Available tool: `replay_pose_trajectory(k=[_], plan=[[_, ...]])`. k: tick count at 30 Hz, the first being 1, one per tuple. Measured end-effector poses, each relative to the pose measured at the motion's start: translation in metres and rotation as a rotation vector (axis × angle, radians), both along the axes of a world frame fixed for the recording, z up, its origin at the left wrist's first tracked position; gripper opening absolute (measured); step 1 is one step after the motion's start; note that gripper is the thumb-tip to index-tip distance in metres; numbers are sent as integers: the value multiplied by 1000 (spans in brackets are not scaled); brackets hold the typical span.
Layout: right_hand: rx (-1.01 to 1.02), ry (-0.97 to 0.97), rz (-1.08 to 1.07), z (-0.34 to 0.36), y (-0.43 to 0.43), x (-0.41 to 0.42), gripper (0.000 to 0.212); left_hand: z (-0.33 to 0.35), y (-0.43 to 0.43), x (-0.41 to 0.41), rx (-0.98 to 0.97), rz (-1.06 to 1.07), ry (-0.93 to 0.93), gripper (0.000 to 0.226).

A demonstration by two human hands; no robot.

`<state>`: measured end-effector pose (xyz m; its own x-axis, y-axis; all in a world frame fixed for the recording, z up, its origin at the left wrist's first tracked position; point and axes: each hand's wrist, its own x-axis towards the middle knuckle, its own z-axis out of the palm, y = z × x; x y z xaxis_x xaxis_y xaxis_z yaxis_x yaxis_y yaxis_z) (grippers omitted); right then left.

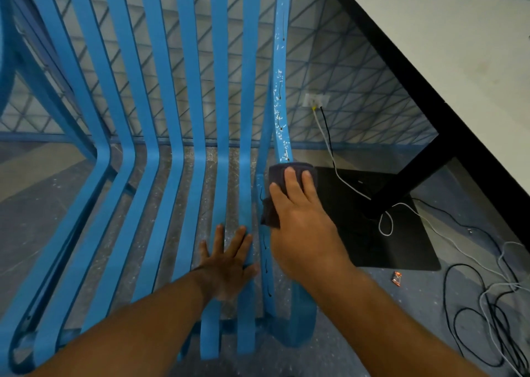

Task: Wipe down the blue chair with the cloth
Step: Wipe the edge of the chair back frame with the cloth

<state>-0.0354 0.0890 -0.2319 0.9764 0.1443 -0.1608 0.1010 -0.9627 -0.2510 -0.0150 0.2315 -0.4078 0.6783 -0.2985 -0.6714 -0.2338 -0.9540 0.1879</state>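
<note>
The blue chair (160,158) is made of bent slats that run down the back and forward along the seat. Its rightmost slat is flecked with white marks. My right hand (301,221) presses a dark grey cloth (276,176) onto that rightmost slat where the back meets the seat. My left hand (229,264) lies flat with fingers spread on the seat slats just left of it, holding nothing.
A white table (447,47) with a black leg and flat black base plate (372,233) stands to the right. Black and white cables (487,299) run from a wall socket (315,100) across the floor. A small orange wrapper (397,278) lies nearby.
</note>
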Motion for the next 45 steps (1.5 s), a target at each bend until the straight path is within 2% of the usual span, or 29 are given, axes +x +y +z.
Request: replay_pose_trajectory(k=[2,4,7,8,11,12,13,16,18,23,27,30,35,38,40,42,45], plan=[[22,24,16,0,-9,-18,64,0,1,-1,-19,4,-1,71],[142,16,-81,4,-19,-28,56,4,2,-2,-28,-9,-10,70],[496,-52,-406,18,-35,-16,14,8,2,-3,-27,-25,-3,71],[509,-153,-454,24,-40,-8,11,8,2,-3,-30,-26,-10,71],[369,-436,-440,42,-39,9,21,9,2,-3,-29,-23,-19,71],[331,-478,-444,47,-33,12,22,8,2,-3,-26,-23,-18,71],[295,-462,-445,49,-24,12,22,8,1,-3,-24,-25,-18,71],[68,-180,-281,32,4,-3,24,5,1,-2,-19,-38,-30,72],[67,-112,-168,20,10,-20,21,1,0,-1,-14,-48,-36,72],[95,-57,-165,11,0,-25,31,0,1,1,-31,-27,-29,74],[22,-29,-157,-2,11,-19,69,1,1,1,-46,-22,-26,74],[64,0,-180,-4,13,-7,76,3,2,1,-35,-21,-20,76],[97,-4,-327,-4,19,31,70,6,2,1,-36,-26,-11,75],[273,-8,-522,-4,20,56,44,9,2,0,-30,-26,-12,75],[316,0,-569,-4,19,61,36,11,1,0,-34,-26,-8,74],[262,-3,-493,-2,17,50,43,11,2,-1,-31,-27,-6,74],[89,0,-229,-6,13,20,73,9,3,0,-48,-32,-9,75]])
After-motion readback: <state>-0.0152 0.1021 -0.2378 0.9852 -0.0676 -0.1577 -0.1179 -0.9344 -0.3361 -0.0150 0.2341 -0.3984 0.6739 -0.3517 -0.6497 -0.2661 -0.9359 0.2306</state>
